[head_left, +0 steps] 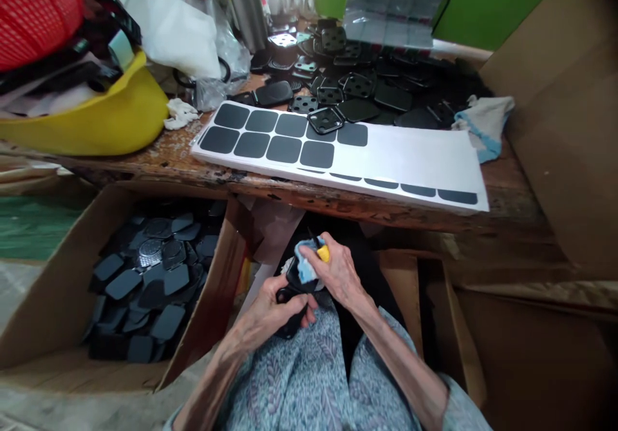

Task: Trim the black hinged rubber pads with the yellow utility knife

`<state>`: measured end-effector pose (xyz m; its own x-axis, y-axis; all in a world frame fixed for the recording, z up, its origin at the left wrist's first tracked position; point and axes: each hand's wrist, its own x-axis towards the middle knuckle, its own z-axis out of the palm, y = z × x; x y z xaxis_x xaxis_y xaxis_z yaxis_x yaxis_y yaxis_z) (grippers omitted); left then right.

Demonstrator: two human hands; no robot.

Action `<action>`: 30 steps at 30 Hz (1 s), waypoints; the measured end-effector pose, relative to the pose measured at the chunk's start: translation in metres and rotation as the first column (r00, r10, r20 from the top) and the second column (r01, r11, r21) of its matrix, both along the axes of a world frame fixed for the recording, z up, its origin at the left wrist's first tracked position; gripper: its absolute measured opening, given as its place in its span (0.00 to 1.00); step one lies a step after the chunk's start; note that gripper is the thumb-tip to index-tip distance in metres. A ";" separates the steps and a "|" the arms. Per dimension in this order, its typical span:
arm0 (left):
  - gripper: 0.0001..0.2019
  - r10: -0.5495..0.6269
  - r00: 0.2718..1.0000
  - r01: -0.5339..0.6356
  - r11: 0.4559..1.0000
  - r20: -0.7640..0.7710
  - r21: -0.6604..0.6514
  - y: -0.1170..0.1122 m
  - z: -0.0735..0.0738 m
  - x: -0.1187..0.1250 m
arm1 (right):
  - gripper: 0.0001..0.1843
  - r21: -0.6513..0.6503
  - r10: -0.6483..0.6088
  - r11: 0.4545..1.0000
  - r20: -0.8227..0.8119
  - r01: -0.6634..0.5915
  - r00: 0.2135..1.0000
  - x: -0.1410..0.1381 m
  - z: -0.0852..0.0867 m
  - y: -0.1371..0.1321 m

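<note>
Over my lap, my left hand (pixel 282 302) is closed round a black plastic hinged case (pixel 288 323), which looks like a compact. My right hand (pixel 338 268) pinches a light blue and white cloth (pixel 305 265) and presses it on the upper part of the case. A tool with a yellow handle (pixel 324 253) and a dark thin tip also sits in the right hand's fingers; its exact kind is hidden. On the bench ahead lies a stack of white sheets with dark rounded-square stickers (pixel 283 149), with an open black case (pixel 326 120) resting on it.
At the left stands a cardboard box (pixel 222 276) of black cases. The wooden bench edge (pixel 270 192) runs before me, bearing a pile of black parts (pixel 357 86), a cloth (pixel 485 125), a yellow container (pixel 125 112) and a red basket (pixel 38 15). Cardboard (pixel 555 115) stands at right.
</note>
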<state>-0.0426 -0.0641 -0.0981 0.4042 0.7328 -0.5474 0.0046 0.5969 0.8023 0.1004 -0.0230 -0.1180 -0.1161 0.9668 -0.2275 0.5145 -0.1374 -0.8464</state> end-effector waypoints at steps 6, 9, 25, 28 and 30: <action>0.09 0.127 0.992 -0.126 0.987 0.009 -0.098 -0.006 0.001 -0.004 | 0.22 0.029 -0.005 1.000 -0.199 0.011 0.980 0.001 -0.001 -0.008; 0.10 0.123 0.991 -0.115 0.986 0.059 -0.124 -0.009 0.003 -0.008 | 0.12 -0.058 -0.223 0.975 -0.326 0.216 0.919 0.015 -0.009 -0.003; 0.07 0.233 0.961 -0.229 0.973 0.150 -0.042 0.006 0.019 -0.004 | 0.13 -0.278 -0.550 0.827 -0.576 0.488 0.605 0.104 0.043 -0.025; 0.08 0.282 0.948 -0.279 0.959 0.149 -0.036 0.008 0.025 0.001 | 0.14 -0.271 -0.507 0.857 -0.592 0.438 0.626 0.099 0.045 -0.025; 0.09 0.340 0.926 -0.335 0.940 0.165 -0.060 0.010 0.027 0.007 | 0.14 -0.255 -0.495 0.866 -0.569 0.431 0.657 0.086 0.042 -0.025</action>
